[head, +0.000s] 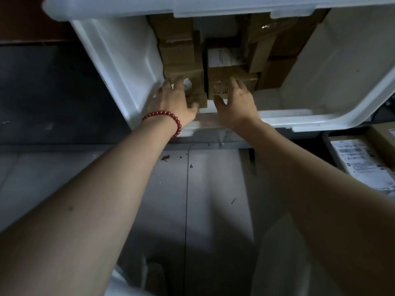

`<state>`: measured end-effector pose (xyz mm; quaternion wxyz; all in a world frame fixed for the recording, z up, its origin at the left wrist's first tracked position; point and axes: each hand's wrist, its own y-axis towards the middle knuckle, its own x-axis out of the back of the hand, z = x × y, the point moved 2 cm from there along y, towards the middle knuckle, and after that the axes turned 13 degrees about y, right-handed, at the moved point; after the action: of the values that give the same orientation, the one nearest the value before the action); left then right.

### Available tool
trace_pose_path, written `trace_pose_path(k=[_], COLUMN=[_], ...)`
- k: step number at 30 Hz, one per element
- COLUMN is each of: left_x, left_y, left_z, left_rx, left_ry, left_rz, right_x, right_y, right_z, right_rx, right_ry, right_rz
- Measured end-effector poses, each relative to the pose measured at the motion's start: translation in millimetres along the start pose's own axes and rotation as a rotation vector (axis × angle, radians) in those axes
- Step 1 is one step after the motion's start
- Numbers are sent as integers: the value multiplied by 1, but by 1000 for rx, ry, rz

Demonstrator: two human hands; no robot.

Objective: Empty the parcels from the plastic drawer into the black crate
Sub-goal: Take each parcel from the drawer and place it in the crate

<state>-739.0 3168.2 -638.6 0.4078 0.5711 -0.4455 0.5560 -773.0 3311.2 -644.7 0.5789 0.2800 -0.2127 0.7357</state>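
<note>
Parcels (181,54) of brown cardboard sit packed in rows deep in the white plastic drawer (119,60), which stands open so both outstretched arms reach in. Wearing a red bead bracelet (168,116), the left grip (175,97) pinches the near left box (196,82) between flat fingers and thumb. Spread wide, the right grip (237,101) rests its fingertips on the middle box (220,77) and holds nothing. At far right, what is probably the black crate (327,144) holds a labelled parcel (363,159).

1. A pale grey floor (213,189) fills the lower middle of the frame, split by a thin dark seam (187,199) running top to bottom.
2. Small bits of debris (165,158) lie near the seam's upper end (one brownish, the rest dark).
3. At middle left, a dark grey surface (42,92) sits above the floor, with a dark brown band (23,20) in the upper left corner.
4. The light is dim, and soft shadows cross the floor.
</note>
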Motion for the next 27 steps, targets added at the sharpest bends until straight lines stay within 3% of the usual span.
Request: trace_pose_path(k=[4,11,16,23,27], left_x=[-9,-31,-34,-24,-22], left_y=[22,48,60,72,73], left_z=[-1,3,1,-4,-3], left_rx=[101,138,174,383,370], left_ry=[-150,-177,-188,-446,-509], left_rz=[47,-16,-36,-21,-19], right_x=[-6,-25,-31,-46,-53], right_y=[23,53,71,87,94], right_z=[-5,-7,-18,-24,-23], right_rx=[5,41,-42,-169,-177], right_ry=[49,115,196,420,412], right_rz=[13,92,90,207,238])
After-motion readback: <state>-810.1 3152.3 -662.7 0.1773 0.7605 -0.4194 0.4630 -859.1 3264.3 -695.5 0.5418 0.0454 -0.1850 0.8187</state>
